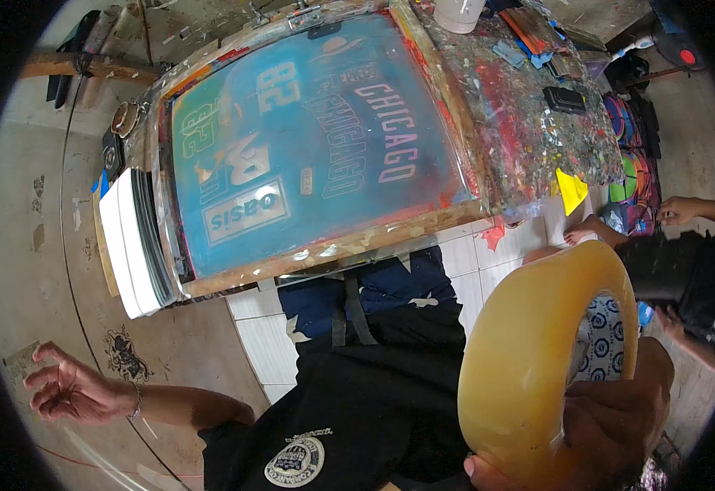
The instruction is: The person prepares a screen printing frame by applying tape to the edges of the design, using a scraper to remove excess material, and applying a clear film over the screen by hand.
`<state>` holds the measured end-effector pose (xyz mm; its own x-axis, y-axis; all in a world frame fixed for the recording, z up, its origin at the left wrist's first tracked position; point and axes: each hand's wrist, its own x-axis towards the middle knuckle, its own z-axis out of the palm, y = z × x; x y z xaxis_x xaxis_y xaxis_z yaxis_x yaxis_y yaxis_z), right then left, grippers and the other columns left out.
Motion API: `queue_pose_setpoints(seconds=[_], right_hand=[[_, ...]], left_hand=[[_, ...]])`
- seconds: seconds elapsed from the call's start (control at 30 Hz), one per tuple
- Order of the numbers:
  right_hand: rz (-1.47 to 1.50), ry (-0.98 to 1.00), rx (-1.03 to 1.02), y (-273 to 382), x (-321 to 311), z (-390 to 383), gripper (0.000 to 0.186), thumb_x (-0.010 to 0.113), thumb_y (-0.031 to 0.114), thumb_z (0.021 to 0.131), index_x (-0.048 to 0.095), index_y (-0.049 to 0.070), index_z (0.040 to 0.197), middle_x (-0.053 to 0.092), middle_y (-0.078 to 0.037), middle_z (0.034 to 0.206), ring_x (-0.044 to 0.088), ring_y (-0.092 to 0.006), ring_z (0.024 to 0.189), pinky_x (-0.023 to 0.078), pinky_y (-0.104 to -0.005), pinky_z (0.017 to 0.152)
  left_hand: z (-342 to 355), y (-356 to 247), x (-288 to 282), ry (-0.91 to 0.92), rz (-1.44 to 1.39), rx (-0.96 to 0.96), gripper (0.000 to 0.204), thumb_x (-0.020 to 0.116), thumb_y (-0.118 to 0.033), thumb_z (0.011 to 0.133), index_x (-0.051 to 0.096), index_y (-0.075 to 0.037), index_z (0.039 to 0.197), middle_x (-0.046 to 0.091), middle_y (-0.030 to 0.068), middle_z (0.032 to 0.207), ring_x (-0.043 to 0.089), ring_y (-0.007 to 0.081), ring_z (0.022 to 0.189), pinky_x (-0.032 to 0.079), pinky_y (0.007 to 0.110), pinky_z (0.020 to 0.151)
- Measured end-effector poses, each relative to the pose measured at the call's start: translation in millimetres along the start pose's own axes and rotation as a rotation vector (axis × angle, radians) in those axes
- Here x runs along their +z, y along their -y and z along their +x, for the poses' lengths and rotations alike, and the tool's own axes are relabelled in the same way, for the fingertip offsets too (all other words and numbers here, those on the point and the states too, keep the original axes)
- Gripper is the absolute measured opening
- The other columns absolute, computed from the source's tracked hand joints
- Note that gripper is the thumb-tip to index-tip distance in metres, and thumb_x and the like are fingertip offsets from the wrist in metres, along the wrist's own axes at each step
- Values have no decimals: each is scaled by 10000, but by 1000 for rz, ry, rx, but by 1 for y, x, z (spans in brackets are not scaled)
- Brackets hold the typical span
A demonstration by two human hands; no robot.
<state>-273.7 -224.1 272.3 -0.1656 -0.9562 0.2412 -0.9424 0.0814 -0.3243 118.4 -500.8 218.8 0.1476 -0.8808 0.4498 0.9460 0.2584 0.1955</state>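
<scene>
Tape roll (537,360) up close at the lower right, a big yellowish translucent ring, gripped by the right hand (611,430) with the fingers curled through the hole and the thumb pressed on the bottom edge. So that hand is firmly clenched around it, held near the camera and above the black shirt (374,401).

Left hand (71,391) is way off at the lower left, empty, palm up with the fingers loosely curled, hovering over the bare floor (30,270). It has a thin bracelet on the wrist.

Straight ahead is a wood-framed printing screen (308,139), blue-green mesh with mirrored white and pinkish lettering and a white-bordered rectangular logo block near its lower left corner. A stack of white boards (128,241) leans against its left edge. To the right of the frame, a table top (529,106) caked in splattered paint holds a small black box (564,99) and a white cup (460,12) at the far end. A yellow scrap (571,190) hangs at the table's near edge.

Another person's hands (681,211) show at the far right.
</scene>
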Motion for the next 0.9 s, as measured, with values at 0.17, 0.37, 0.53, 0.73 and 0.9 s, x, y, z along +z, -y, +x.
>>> queue_pose_setpoints(seconds=[0.17, 0.37, 0.53, 0.73, 0.9], right_hand=[[286, 122, -95, -20, 17, -21, 252, 778, 346, 782, 671, 118, 762, 700, 33, 737, 614, -184, 716, 435, -461, 766], [326, 389, 209, -79, 22, -7, 272, 705, 241, 818, 705, 115, 1060, 716, -113, 970, 711, -198, 817, 569, -339, 698], [178, -85, 393, -196, 76, 17, 292, 624, 244, 896, 722, 30, 1068, 732, -147, 981, 714, -255, 855, 541, -349, 751], [-511, -29, 353, -311, 129, 7, 292, 634, 323, 898, 715, 171, 1134, 712, -166, 876, 683, -358, 766, 530, -467, 698], [-530, 65, 532, -371, 169, -22, 442, 612, 414, 910, 565, 301, 1334, 662, -228, 734, 671, -399, 702, 507, -546, 605]], left_hand=[[0, 3, -10, 93, 99, -76, 129, 623, -84, 900, 682, -51, 791, 725, 60, 904, 639, 323, 1083, 244, 597, 1106], [5, 45, -30, 107, 112, -198, 125, 593, -114, 943, 696, -46, 964, 715, 73, 1105, 596, 306, 1185, 187, 607, 1148], [24, 80, -79, 141, 214, -346, 250, 562, -191, 979, 661, -33, 1146, 634, 96, 1284, 528, 284, 1268, 268, 568, 1136], [29, 163, -93, 156, 105, -529, 378, 562, -236, 989, 569, -18, 1298, 540, 88, 1401, 460, 323, 1322, 339, 573, 1115], [32, 192, -76, 129, 75, -515, 330, 576, -234, 980, 614, -34, 1239, 578, 73, 1359, 483, 315, 1301, 355, 567, 1099]])
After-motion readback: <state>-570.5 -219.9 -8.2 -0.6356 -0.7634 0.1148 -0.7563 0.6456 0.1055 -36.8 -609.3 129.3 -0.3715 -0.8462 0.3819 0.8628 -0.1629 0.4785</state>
